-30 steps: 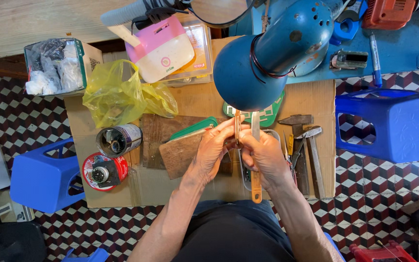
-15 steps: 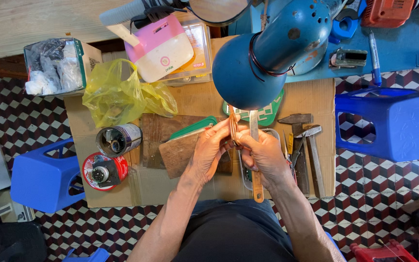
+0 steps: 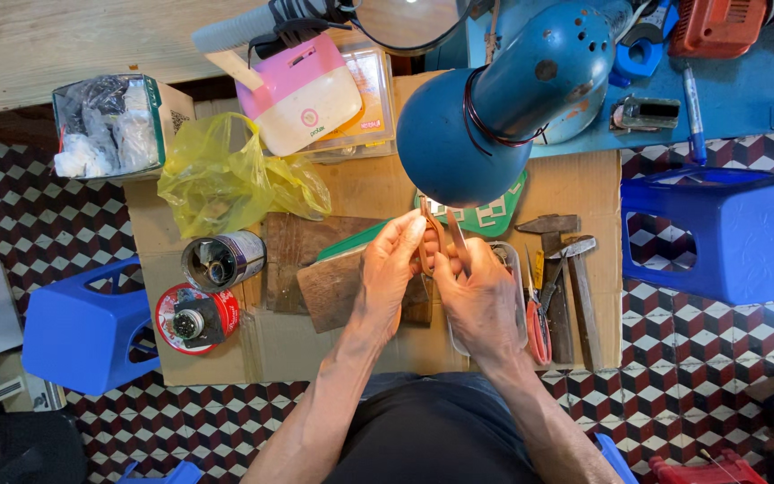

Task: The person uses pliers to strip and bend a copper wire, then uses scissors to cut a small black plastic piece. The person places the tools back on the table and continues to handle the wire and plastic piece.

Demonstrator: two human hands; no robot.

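left hand [image 3: 389, 273]: raised over the low table [image 3: 575, 179], fingers pinched on the top of a thin orange-handled tool [image 3: 432, 240].
right hand [image 3: 481, 300]: closed around the tool's lower part, thumb pressed beside the left fingers.
tool: upright between both hands, just under the blue lamp [image 3: 503, 99]; its working end is too small to tell.
under the hands: wood blocks [image 3: 333, 287] and a clear tray [image 3: 514, 269].
right of hands: red pliers [image 3: 537, 327], two hammers [image 3: 566, 260] lying side by side.
left of hands: open tin [image 3: 221, 260], red round lid [image 3: 194, 318] holding a dark part, yellow bag [image 3: 221, 175].
floor: blue stools [image 3: 727, 233] on both sides, checked tiles.
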